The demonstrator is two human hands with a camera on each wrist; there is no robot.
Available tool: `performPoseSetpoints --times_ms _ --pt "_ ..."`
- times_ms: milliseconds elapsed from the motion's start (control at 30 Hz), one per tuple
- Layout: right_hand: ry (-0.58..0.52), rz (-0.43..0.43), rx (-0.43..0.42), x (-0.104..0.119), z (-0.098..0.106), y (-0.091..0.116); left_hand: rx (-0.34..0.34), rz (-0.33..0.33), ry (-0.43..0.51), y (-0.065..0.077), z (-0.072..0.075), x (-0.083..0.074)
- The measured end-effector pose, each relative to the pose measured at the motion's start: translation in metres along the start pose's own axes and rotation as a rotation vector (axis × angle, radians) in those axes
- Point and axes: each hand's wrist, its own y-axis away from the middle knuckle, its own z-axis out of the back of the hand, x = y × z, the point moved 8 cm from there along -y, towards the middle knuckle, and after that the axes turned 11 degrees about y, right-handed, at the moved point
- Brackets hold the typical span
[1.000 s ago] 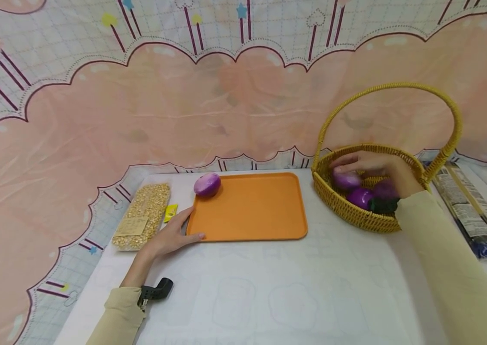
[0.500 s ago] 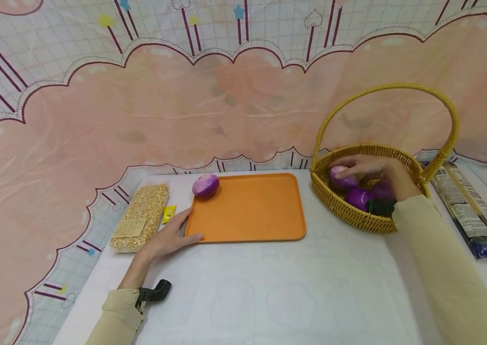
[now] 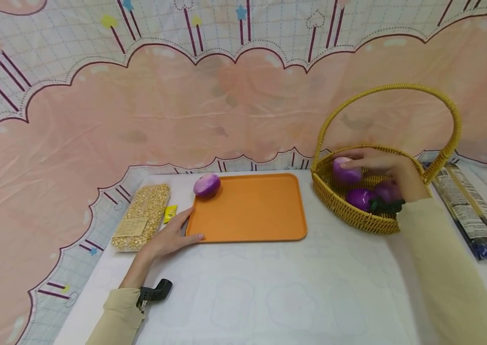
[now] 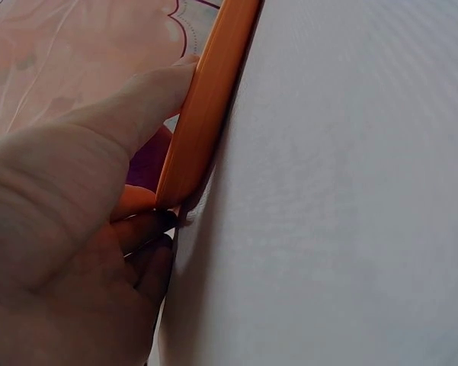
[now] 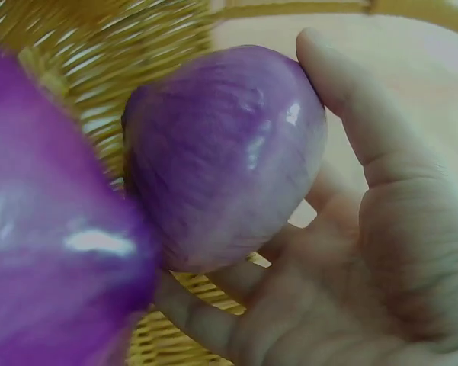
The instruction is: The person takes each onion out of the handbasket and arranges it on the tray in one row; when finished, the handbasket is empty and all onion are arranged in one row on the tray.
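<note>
My right hand (image 3: pixel 370 160) reaches into the wicker basket (image 3: pixel 347 213) and grips a purple onion (image 3: pixel 346 172) between thumb and fingers. In the right wrist view, the thumb lies along one side of the held onion (image 5: pixel 229 156) and the fingers curve under it. Two more purple onions (image 3: pixel 360 198) lie in the basket below, one partly behind the wrist strap. My left hand (image 3: pixel 172 235) holds the near left corner of the orange tray (image 3: pixel 252 208), thumb on the front rim and fingers at the left side. Another onion (image 3: pixel 207 185) rests at the tray's far left corner.
A clear bag of corn kernels (image 3: pixel 142 218) and a small yellow packet (image 3: pixel 170 213) lie left of the tray. Right of the basket is a long dark printed package (image 3: pixel 469 211). The tall basket handle (image 3: pixel 403 87) arches above the right hand. A patterned cloth hangs behind the table.
My right hand has closed round the onion in the basket and raised it slightly from the basket's bottom. The left hand and the tray stay in place.
</note>
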Motion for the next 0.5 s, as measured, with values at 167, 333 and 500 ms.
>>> performPoseSetpoints --times_ms 167,333,500 --pt "-0.03 0.064 -0.08 0.009 0.011 0.007 -0.001 0.001 0.001 0.0 0.0 0.0" --pt "0.008 0.146 -0.209 0.018 0.022 0.017 0.0 -0.004 0.006 0.0 0.0 0.0" --pt "-0.165 0.029 -0.23 0.016 0.022 0.028 -0.001 0.007 -0.004 0.002 0.0 0.0"
